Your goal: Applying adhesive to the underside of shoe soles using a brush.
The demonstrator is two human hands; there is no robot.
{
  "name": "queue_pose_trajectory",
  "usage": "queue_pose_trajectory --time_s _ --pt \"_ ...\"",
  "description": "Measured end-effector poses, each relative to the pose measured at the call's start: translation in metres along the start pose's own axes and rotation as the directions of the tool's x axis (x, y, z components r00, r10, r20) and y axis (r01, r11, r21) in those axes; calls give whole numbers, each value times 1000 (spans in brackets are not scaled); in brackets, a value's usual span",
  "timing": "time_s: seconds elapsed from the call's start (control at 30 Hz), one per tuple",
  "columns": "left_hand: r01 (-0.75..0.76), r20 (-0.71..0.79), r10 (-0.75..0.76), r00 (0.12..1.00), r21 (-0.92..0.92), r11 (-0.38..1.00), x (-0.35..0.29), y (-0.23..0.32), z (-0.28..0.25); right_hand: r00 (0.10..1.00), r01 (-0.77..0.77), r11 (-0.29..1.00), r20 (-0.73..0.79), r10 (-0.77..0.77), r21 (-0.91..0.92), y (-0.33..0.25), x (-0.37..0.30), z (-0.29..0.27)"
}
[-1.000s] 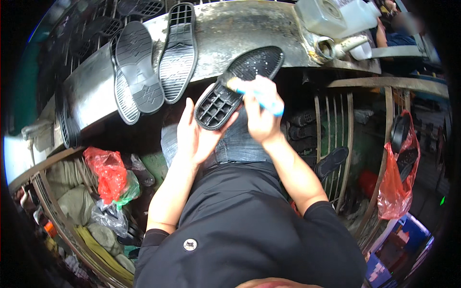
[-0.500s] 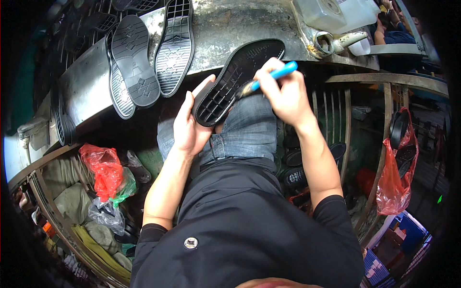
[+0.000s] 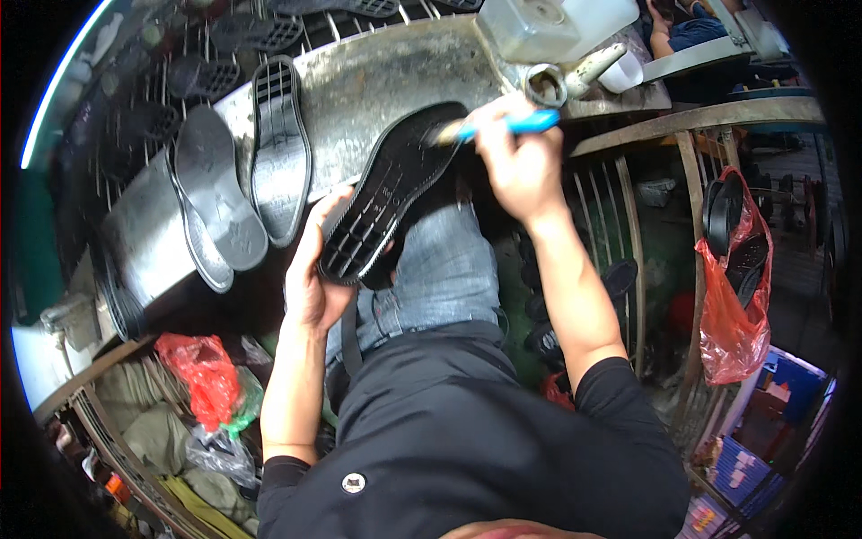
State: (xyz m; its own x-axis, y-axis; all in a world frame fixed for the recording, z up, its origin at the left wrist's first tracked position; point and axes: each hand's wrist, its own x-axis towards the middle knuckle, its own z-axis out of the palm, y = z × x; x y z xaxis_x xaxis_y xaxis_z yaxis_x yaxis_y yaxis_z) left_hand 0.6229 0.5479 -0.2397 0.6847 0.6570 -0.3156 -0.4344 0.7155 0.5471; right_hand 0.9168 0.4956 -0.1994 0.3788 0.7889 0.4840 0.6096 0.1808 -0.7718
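Note:
A black shoe sole (image 3: 392,186) with a grid of hollows at its heel is held tilted over my lap, its inner side up. My left hand (image 3: 317,274) grips it by the heel end, fingers under and along its left edge. In my right hand (image 3: 523,162) is a brush with a blue handle (image 3: 532,122). Its pale bristles touch or nearly touch the sole's forefoot; motion blurs them. More black soles lie on the metal bench to the left: one grey-black sole (image 3: 218,184) stacked on another, and a single sole (image 3: 280,148) beside them.
A worn metal bench (image 3: 359,76) runs across the front. At its right end stand a cloudy plastic container (image 3: 530,27) and a round pot (image 3: 545,85). Soles fill a rack (image 3: 260,34) behind. Red bags hang left (image 3: 202,377) and right (image 3: 734,296), near metal railings (image 3: 690,193).
The brush has gone from the sole's middle edge up to its forefoot. The sole sits lower and further left in view, and the whole view has shifted too.

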Motion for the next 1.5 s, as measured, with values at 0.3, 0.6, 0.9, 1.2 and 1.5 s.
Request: queue_pose_trajectory --time_s 0.3,0.6,0.9,1.2,1.5 --pt "-141 163 124 979 97 985 106 96 70 923 170 968 -315 -222 -183 57 22 80" --pt "-29 78 21 997 101 994 329 107 101 955 156 932 -190 -227 -328 62 25 90" --pt "-31 110 42 993 -98 995 472 41 185 970 125 945 -164 -181 -301 54 26 91" --pt "-271 203 191 960 532 802 329 67 168 963 135 935 -180 -202 -327 57 28 89" --pt "-949 949 -49 312 313 37 46 122 237 934 179 916 -232 -274 -359 63 20 104"
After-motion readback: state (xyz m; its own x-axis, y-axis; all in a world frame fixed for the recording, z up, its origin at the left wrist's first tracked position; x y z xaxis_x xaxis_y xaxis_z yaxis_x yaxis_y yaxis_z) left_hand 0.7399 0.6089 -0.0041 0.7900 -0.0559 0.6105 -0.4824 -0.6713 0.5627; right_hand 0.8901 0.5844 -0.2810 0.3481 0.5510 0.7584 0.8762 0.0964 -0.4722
